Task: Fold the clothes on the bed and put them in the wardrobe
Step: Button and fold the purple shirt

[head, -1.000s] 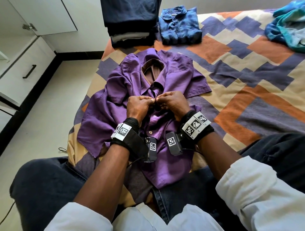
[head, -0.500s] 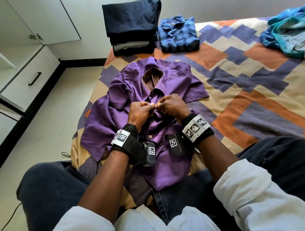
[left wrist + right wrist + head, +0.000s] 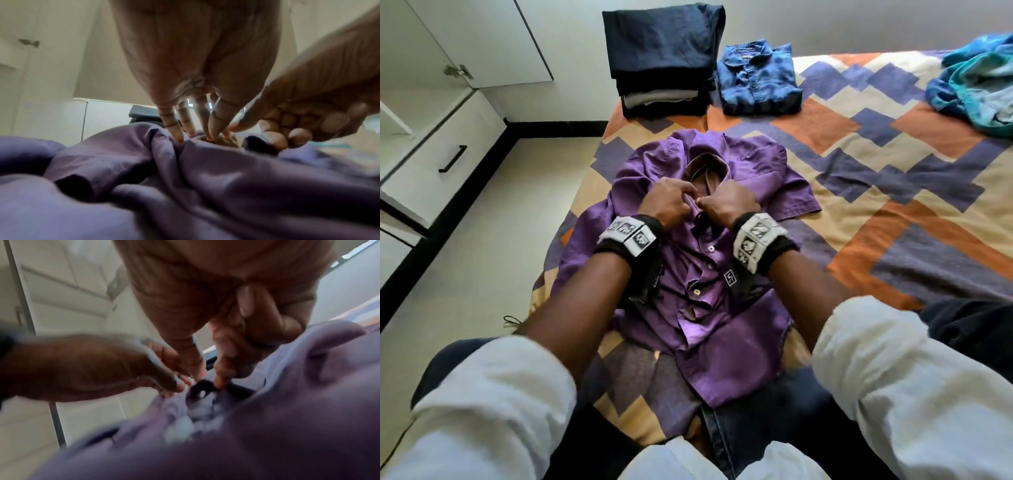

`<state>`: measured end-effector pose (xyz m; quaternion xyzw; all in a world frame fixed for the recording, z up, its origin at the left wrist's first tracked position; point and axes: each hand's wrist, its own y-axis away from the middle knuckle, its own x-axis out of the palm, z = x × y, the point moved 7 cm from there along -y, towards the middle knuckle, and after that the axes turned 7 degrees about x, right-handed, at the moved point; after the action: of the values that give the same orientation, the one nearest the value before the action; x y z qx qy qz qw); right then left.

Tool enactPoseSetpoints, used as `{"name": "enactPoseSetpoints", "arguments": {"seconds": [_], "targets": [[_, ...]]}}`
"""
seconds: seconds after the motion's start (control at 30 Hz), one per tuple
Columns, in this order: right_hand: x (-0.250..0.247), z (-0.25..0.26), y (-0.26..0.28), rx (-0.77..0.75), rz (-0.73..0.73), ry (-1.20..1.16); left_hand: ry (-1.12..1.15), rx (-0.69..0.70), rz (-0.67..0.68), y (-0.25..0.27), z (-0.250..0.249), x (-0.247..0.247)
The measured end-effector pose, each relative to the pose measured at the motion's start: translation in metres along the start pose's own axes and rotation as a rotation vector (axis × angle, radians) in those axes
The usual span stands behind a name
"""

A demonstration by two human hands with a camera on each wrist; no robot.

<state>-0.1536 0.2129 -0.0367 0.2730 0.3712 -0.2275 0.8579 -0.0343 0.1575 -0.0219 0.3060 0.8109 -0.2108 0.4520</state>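
The wrinkled purple button-up shirt [image 3: 698, 267] lay face-up at frame centre on the patterned bed [image 3: 893, 192]. The left hand [image 3: 667, 205] and right hand [image 3: 729, 205] pinched its placket below the collar, apparently fastening a button so it would fold flat.

The head camera looks steeply down from above the person's lap, facing forward across the bed [image 3: 893, 178] toward the far wall. The left wrist camera sits low, very near the purple shirt [image 3: 123, 186], facing forward along the left hand [image 3: 197, 65]. The right wrist camera, equally close, looks along the right hand [image 3: 216, 293] toward the left. All three share the shirt's placket where both hands meet.
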Motion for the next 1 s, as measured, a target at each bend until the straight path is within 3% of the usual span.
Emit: {"name": "enactPoseSetpoints", "arguments": {"seconds": [0.07,0.13,0.3,0.37,0.5,0.63,0.73,0.83,0.93,1.0], "targets": [[0.009,0.001,0.001,0.026,-0.07,0.081,-0.163,0.039,0.191,-0.009,0.005,0.02],[0.015,0.0,0.004,0.039,-0.084,0.131,-0.282,0.052,0.274,-0.011,0.016,0.033],[0.014,-0.008,-0.003,0.069,0.044,0.055,-0.409,0.101,0.231,-0.018,0.02,0.035],[0.012,-0.019,-0.007,0.085,0.146,-0.169,-0.39,0.103,0.219,-0.023,0.026,0.03],[0.012,-0.044,0.0,0.168,0.345,-0.699,-0.146,0.105,0.165,-0.016,0.025,0.011],[0.016,-0.059,0.012,0.188,0.469,-0.742,0.313,-0.007,0.06,0.013,0.021,0.0],[0.025,-0.062,0.028,0.284,0.578,-0.87,0.658,-0.118,-0.024,0.039,0.013,0.008],[0.031,-0.059,0.037,0.32,0.59,-0.917,0.732,-0.14,-0.083,0.054,0.005,0.016],[0.032,-0.055,0.039,0.237,0.482,-0.964,0.745,-0.137,-0.1,0.059,0.001,0.024],[0.036,-0.051,0.043,0.165,0.484,-0.969,0.73,-0.138,-0.102,0.063,0.0,0.029]]}}
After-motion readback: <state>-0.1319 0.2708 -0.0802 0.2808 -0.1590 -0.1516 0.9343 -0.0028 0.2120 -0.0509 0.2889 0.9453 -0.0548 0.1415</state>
